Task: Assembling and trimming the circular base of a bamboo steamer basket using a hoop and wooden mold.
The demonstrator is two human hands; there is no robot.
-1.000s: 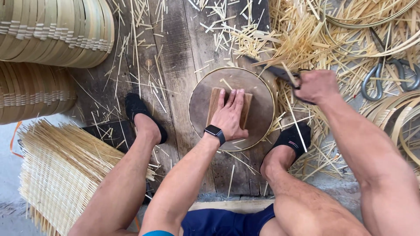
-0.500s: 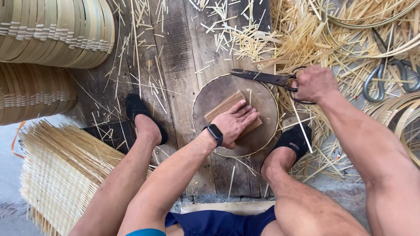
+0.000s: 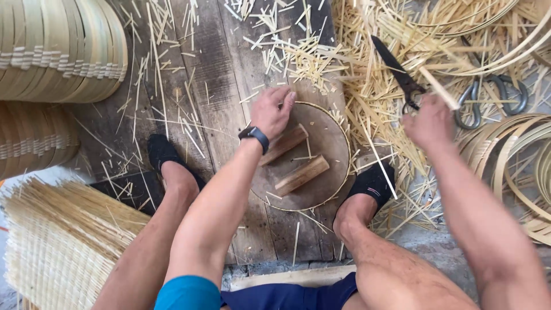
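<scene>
Left hand (image 3: 272, 112), a dark watch (image 3: 255, 136) on its wrist, is loosely open with fingers curled downward, fingertips at the far rim of the round woven disc (image 3: 330, 143); it grasps nothing. That disc lies flat on the dark wooden boards (image 3: 218, 74) between the person's two feet in black shoes (image 3: 160, 152). Two short wooden blocks (image 3: 301, 175) lie side by side on the disc, near each other, both angled. Right hand (image 3: 429, 123) is clenched around the handle of dark shears (image 3: 399, 72), blade pointing away and up-left, raised over the litter of bamboo offcuts (image 3: 367, 86). A second pair of scissors (image 3: 493, 97) lies just beside that hand. Stacked woven trays (image 3: 57, 51) stand at upper left; a woven mat (image 3: 63, 247) lies at lower left; bamboo hoops (image 3: 516, 155) at right.
</scene>
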